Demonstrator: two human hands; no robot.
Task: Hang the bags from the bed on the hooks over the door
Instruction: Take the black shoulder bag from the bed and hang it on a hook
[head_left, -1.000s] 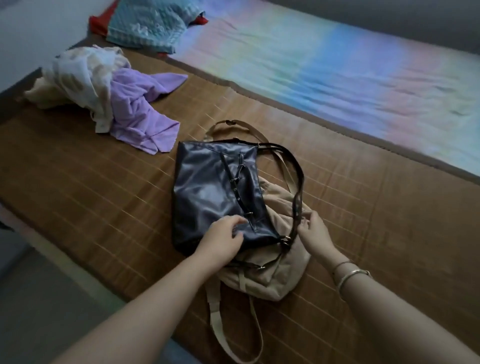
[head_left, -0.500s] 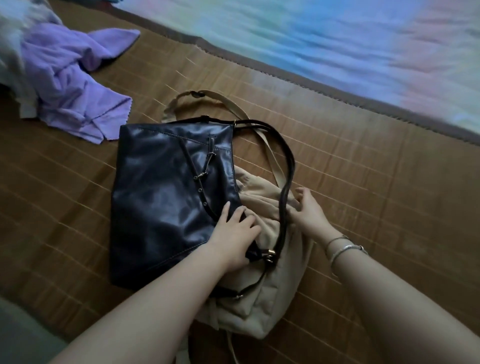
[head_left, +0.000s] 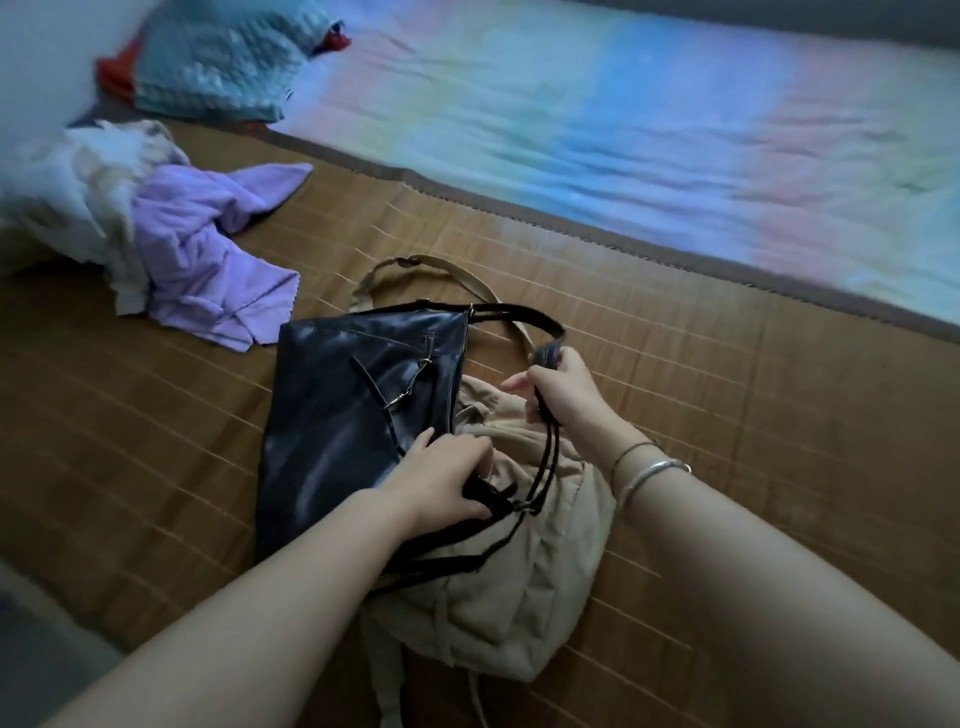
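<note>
On mat (head_left: 675, 415): black bag (head_left: 353, 415) lengthwise, strap (head_left: 545, 358) gripped.

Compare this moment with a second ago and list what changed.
The right hand, which rested open by the black strap, has closed on it and lifted it. The left hand slid from the black bag to its strap end. Both bags, black over beige bag, stay on the mat.

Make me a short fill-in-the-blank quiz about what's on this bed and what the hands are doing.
1. The black bag lies partly on top of the ____ bag.
2. The right hand is closed around the black bag's ____.
3. The crumpled cloth left of the bags is ____.
4. Bracelets sit on the ____ wrist.

Missing words: beige; strap; purple; right
</note>
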